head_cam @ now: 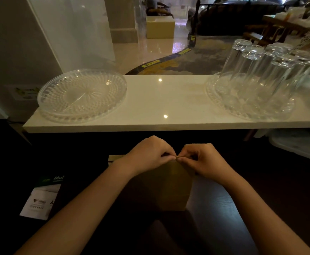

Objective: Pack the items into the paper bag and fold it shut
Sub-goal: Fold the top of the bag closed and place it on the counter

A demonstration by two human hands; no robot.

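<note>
- The left hand (149, 155) and right hand (202, 161) are pinching the paper bag (161, 188) top edge between them.
- The bag is standing just below both hands on the dark tabletop (279, 181).

Two hands, left (148, 155) and right (204, 159). One brown paper bag (161, 186). Two clear glass plates, one on the left (80, 94) and one on the right (222, 105). Upturned drinking glasses (252, 70) stand clustered on the right plate; about six, though they overlap and the exact count is unclear. One printed packet (41, 197) at lower left.
</note>
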